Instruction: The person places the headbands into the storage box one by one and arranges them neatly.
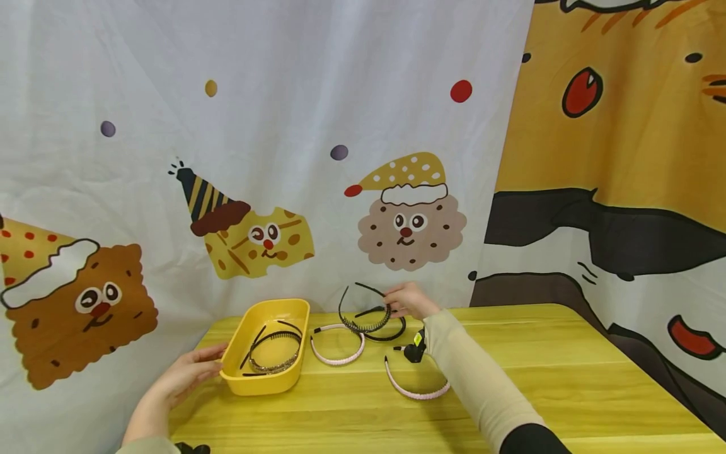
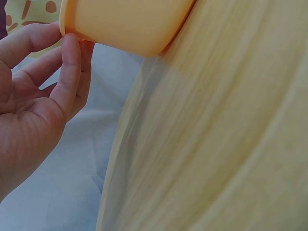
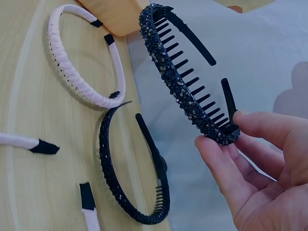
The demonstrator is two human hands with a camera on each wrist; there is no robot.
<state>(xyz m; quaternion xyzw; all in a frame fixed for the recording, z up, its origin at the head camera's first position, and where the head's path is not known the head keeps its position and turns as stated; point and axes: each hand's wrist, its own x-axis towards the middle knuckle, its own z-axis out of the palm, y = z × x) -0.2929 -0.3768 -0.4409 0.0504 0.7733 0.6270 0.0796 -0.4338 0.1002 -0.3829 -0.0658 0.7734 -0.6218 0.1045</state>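
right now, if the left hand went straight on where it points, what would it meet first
The yellow, rounded rectangular plastic tray: the left hand is touching its rim. Past that, the dark, slim headbands inside probably come next, though depth is unclear.

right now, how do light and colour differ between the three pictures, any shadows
Head view: warm, saturated colours, with the table a strong yellow; left wrist view: paler, table nearer beige, a soft grey shadow on it near the basket; right wrist view: also muted, but the black headband in the right hand is sharp enough to show glinting beads.
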